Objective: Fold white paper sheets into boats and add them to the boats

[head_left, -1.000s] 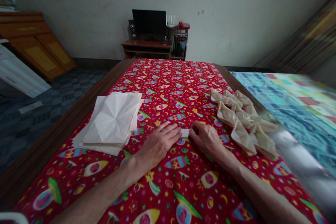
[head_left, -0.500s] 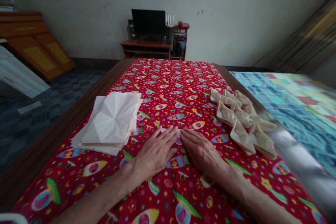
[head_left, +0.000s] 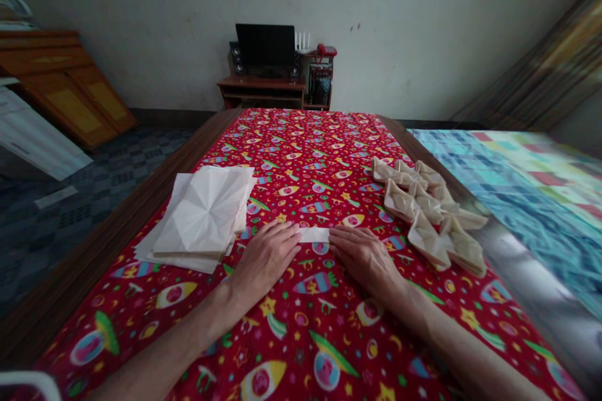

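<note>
A narrow folded strip of white paper (head_left: 314, 235) lies on the red patterned tablecloth (head_left: 305, 156) in front of me. My left hand (head_left: 266, 257) lies flat on its left end, fingers stretched out. On the strip's right end my right hand (head_left: 360, 254) also presses flat, with its fingers extended. Only the middle of the strip shows between the two hands. A stack of creased white paper sheets (head_left: 200, 216) sits just left of my left hand. Several folded beige paper shapes (head_left: 426, 213) lie in a cluster to the right of my right hand.
The wooden table edge (head_left: 117, 225) runs along the left. A bed with a blue patchwork cover (head_left: 512, 182) borders the right side. A small desk with a monitor (head_left: 266, 44) stands at the far wall, and a wooden cabinet (head_left: 66, 88) at far left.
My hands met over the folded paper half a second ago, then slid apart sideways along it. More of the white strip now shows between them.
</note>
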### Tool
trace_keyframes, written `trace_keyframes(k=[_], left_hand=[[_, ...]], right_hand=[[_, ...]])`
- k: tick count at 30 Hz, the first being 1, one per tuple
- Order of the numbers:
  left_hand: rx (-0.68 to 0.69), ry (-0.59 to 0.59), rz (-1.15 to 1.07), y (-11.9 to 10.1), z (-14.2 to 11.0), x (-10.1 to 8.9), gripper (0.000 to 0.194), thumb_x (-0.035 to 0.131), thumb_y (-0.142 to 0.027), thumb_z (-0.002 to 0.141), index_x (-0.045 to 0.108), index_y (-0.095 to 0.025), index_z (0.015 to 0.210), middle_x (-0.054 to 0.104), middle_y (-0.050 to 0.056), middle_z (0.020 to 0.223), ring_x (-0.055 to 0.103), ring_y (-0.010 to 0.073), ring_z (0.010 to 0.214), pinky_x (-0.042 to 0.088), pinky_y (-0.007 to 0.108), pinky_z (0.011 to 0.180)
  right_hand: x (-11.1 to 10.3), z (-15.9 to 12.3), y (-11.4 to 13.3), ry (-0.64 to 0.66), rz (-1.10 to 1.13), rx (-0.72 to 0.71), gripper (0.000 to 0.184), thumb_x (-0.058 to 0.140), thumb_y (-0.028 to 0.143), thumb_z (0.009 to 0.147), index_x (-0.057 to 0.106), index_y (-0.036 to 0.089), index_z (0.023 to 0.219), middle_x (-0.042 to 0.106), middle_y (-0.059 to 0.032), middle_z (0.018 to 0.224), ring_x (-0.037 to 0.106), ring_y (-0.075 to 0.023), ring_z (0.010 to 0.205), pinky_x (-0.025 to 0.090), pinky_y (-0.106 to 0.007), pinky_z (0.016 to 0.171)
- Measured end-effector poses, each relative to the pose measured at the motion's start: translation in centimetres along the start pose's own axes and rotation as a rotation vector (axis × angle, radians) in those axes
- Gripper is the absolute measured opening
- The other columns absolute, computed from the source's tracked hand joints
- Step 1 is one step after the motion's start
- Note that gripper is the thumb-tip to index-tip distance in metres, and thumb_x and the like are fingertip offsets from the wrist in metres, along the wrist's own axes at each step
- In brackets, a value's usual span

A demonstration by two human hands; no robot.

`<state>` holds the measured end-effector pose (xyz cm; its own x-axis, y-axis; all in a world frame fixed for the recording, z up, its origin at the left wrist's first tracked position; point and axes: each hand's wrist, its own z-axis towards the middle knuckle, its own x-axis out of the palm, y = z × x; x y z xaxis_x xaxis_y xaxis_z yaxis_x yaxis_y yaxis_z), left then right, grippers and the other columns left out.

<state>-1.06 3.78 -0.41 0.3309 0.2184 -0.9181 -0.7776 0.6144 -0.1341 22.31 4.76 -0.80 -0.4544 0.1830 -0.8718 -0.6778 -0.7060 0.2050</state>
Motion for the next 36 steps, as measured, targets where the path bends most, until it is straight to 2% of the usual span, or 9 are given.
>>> trace_keyframes(k=[5, 12, 16, 19, 23, 26, 30, 36], left_hand=[[-0.043, -0.036, -0.151, 0.1, 1.8, 0.5, 0.027, 0.063, -0.021, 0.084, 0.061, -0.018, 0.11, 0.066, 0.005, 0.106, 0.058, 0.02, 0.099, 0.05, 0.034, 0.087], [-0.082, -0.096, -0.254, 0.4, 2.0, 1.4, 0.024, 0.062, -0.021, 0.084, 0.063, -0.017, 0.108, 0.064, 0.005, 0.102, 0.057, 0.0195, 0.095, 0.05, 0.034, 0.085], [-0.085, -0.128, -0.291, 0.7, 1.9, 1.9, 0.021, 0.061, -0.026, 0.085, 0.064, -0.018, 0.104, 0.064, 0.004, 0.101, 0.057, 0.0189, 0.094, 0.05, 0.033, 0.084], [-0.098, -0.142, -0.286, 0.6, 1.9, 1.9, 0.019, 0.06, -0.027, 0.086, 0.064, -0.017, 0.102, 0.064, 0.004, 0.1, 0.056, 0.0186, 0.094, 0.049, 0.033, 0.084], [-0.089, -0.094, -0.231, 0.3, 2.0, 1.5, 0.022, 0.065, -0.028, 0.082, 0.064, -0.018, 0.102, 0.062, 0.004, 0.101, 0.056, 0.0198, 0.094, 0.05, 0.033, 0.082], [-0.082, -0.073, -0.199, 0.2, 2.0, 1.4, 0.024, 0.065, -0.027, 0.082, 0.063, -0.018, 0.104, 0.062, 0.003, 0.102, 0.055, 0.0199, 0.094, 0.05, 0.033, 0.082], [-0.098, -0.102, -0.228, 0.4, 2.0, 1.7, 0.017, 0.06, -0.027, 0.086, 0.066, -0.02, 0.1, 0.063, 0.002, 0.1, 0.056, 0.0183, 0.094, 0.049, 0.032, 0.083], [-0.036, -0.073, -0.169, 0.3, 1.9, 1.6, 0.02, 0.06, -0.03, 0.086, 0.064, -0.019, 0.102, 0.062, 0.003, 0.102, 0.056, 0.0194, 0.096, 0.05, 0.033, 0.083]], right_hand=[[0.2, 1.3, -0.1, -0.024, -0.055, -0.017, 0.016, 0.054, 0.029, 0.09, 0.066, 0.02, 0.092, 0.07, -0.0065, 0.096, 0.061, -0.0201, 0.091, 0.048, -0.032, 0.078], [0.6, 1.8, -0.8, -0.077, 0.047, -0.021, 0.02, 0.051, 0.029, 0.092, 0.069, 0.02, 0.089, 0.071, -0.0061, 0.094, 0.061, -0.0177, 0.088, 0.048, -0.028, 0.074], [0.8, 1.8, -1.0, -0.078, 0.117, 0.004, 0.018, 0.053, 0.026, 0.091, 0.07, 0.02, 0.089, 0.071, -0.0056, 0.095, 0.061, -0.0178, 0.087, 0.049, -0.028, 0.074], [0.5, 1.9, -0.9, -0.029, 0.11, 0.011, 0.019, 0.051, 0.025, 0.091, 0.07, 0.02, 0.088, 0.07, -0.0061, 0.098, 0.06, -0.0186, 0.089, 0.049, -0.029, 0.074], [0.1, 2.1, -0.6, 0.038, 0.013, -0.042, 0.021, 0.051, 0.032, 0.091, 0.067, 0.019, 0.086, 0.069, -0.0091, 0.101, 0.058, -0.0218, 0.093, 0.048, -0.034, 0.079], [0.1, 2.2, -0.6, 0.037, -0.006, -0.043, 0.023, 0.048, 0.03, 0.093, 0.067, 0.019, 0.085, 0.069, -0.0089, 0.101, 0.058, -0.0212, 0.092, 0.048, -0.033, 0.078], [0.3, 2.3, -0.9, 0.037, 0.042, -0.017, 0.021, 0.05, 0.028, 0.092, 0.068, 0.02, 0.084, 0.069, -0.0068, 0.1, 0.059, -0.0192, 0.089, 0.047, -0.03, 0.075], [0.1, 2.3, -0.6, 0.08, -0.055, -0.05, 0.019, 0.05, 0.028, 0.092, 0.066, 0.019, 0.085, 0.068, -0.0082, 0.103, 0.058, -0.0211, 0.092, 0.046, -0.034, 0.078]])
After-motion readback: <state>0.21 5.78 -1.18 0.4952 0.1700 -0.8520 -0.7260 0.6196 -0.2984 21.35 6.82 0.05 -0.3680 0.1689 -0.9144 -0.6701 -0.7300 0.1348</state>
